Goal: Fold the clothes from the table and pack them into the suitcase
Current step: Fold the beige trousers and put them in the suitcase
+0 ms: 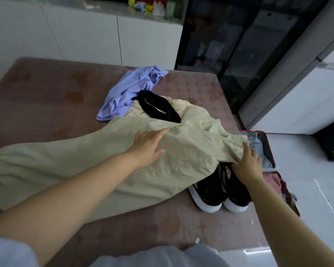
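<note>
Beige trousers (85,166) lie spread across the pink-covered table (46,97), legs running to the left. My left hand (147,149) rests flat on the trousers near their upper part, fingers straight. At the trousers' right edge my right hand (248,163) presses down, fingers extended, above a pair of black shoes. A black garment (158,106) lies on the trousers' waistband. A crumpled lilac shirt (131,89) sits behind it. The open red suitcase (268,147) stands on the floor beyond the table's right edge, with denim inside.
Black shoes with white soles (218,191) sit on the table, partly under the trousers. White cabinets (85,35) run along the back. A dark glass cabinet (239,45) stands at the back right. White floor (307,189) lies right of the suitcase.
</note>
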A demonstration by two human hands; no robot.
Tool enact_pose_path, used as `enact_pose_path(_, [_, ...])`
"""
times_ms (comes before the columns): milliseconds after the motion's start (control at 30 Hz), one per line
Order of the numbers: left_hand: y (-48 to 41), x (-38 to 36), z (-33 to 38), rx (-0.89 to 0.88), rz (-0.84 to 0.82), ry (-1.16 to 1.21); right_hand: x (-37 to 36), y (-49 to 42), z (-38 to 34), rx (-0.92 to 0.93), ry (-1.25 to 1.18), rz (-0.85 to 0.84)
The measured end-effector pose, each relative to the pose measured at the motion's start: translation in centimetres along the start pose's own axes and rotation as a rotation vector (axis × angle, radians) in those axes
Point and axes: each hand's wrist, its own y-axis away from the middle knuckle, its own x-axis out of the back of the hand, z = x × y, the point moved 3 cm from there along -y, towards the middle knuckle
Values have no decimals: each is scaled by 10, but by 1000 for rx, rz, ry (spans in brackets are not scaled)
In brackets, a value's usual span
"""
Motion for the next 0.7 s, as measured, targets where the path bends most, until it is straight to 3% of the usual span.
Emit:
enact_pose_path(100, [-28, -4, 27, -28, 24, 21, 5, -15, 1, 16, 96, -97])
enact_pose_path(200, [-55, -7, 45, -3, 45, 40, 18, -30, -3, 199, 144, -137])
enact_pose_path(300, [-80, -7, 63, 34, 27, 46, 46, -38, -3, 378, -56, -157])
enact_pose_path(467, [-107, -17, 90, 26, -198, -143, 116, -41, -4, 579, -230, -225])
enact_pose_path(600, [-120, -26, 98, 70, -298, -238, 148, -45, 4, 562, -138, -465])
enact_pose_path(700, [-122, -22, 92, 73, -246, -154, 134, -62, 20, 522, 153, -485])
